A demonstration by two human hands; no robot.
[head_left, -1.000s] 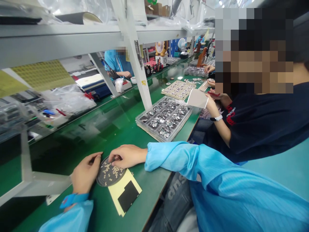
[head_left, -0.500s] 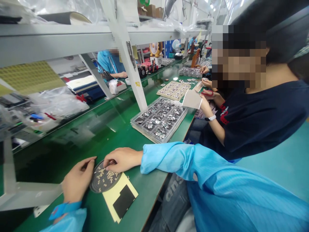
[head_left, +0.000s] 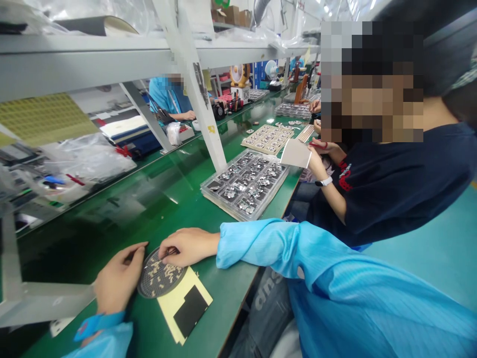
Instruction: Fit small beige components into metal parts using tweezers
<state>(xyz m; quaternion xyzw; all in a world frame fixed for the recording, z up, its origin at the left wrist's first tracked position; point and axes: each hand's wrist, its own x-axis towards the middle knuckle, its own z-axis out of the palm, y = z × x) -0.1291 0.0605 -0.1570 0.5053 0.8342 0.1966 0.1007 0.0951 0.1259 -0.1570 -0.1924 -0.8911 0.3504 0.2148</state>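
- Two hands of ours sit apart, on either side of a round dark mesh disc [head_left: 148,287] dotted with small pale pieces [head_left: 160,274].
- Our right hand [head_left: 187,246] pinches slim tweezers [head_left: 169,252] over the disc.
- Our left hand [head_left: 118,281] touches the disc's edge; whether it grips, we cannot tell.
- Under the disc lies a cream sheet [head_left: 168,304] with a black patch [head_left: 190,311].
- Beyond, on the green bench [head_left: 112,223], sits a clear tray of metal parts [head_left: 244,185].

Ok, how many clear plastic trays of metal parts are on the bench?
3: a large tray mid-bench, a second farther along, a third farthest away; more may be hidden beyond.
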